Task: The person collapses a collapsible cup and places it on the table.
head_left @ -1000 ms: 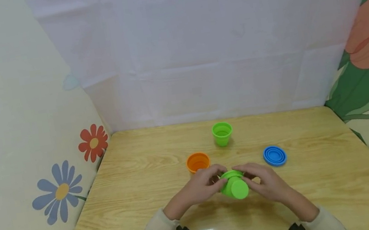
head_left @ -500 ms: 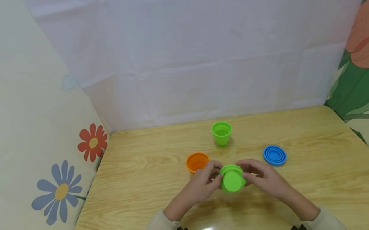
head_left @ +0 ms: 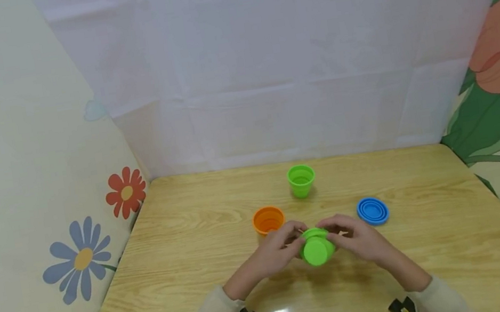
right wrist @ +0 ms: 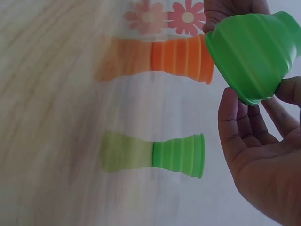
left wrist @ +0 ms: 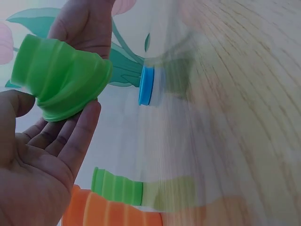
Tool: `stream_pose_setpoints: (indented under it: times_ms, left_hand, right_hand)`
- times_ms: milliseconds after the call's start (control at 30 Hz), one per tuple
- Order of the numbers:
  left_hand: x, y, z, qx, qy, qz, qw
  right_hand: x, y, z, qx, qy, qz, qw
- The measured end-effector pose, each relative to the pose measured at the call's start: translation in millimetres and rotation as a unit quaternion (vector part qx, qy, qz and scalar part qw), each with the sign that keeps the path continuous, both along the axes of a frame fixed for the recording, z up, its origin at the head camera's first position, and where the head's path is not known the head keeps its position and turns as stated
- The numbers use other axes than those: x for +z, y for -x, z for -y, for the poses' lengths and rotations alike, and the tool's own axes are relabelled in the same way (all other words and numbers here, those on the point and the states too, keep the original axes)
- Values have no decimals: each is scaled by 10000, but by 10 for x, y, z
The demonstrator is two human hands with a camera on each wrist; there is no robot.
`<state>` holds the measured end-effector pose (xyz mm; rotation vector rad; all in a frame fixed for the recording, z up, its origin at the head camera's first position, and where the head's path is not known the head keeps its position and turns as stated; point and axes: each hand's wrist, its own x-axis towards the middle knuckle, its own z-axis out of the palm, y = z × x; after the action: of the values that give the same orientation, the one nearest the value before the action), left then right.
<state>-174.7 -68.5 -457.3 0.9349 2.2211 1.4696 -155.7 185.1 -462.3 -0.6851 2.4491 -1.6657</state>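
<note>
Both hands hold a green collapsible cup [head_left: 316, 251] over the near middle of the table, its base turned toward the head camera. One side of its ribbed wall is squashed, so the green cup [left wrist: 56, 77] looks lopsided in the left wrist view. My left hand [head_left: 271, 252] pinches the left side, thumb on the wall and fingers at the rim. On the opposite side my right hand [head_left: 362, 241] grips it likewise; in the right wrist view, fingertips [right wrist: 230, 101] show at the rim. Just beyond the left hand stands an orange collapsible cup [head_left: 267, 220], partly hidden by that hand.
A second green cup [head_left: 301, 180] stands upright farther back on the wooden table [head_left: 183, 230]. Right of the hands, a blue collapsible cup [head_left: 372, 211] lies folded flat. A white cloth [head_left: 266, 67] hangs behind the table, with flowered panels on both sides.
The held green cup's base has swung from lower right toward the middle, then dipped slightly. Fingers have shifted a little around the rim. The cups on the table have stayed put.
</note>
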Motion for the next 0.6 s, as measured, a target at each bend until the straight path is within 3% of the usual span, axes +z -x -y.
stream_pose_setpoints:
  times_ms: [233,467,600]
  left_hand:
    - [-5,13,-14,76,-76,109,9999]
    - [-2,-7,10,468,-293,16,9985]
    - [16,-16,14,453,-495,156,9976]
  right_hand:
    - [19,16,-17,59,75,68,9999]
    - [-14,-31,-36,241,996,666,9925]
    - [-31,-35,-39,472,1271,739,9880]
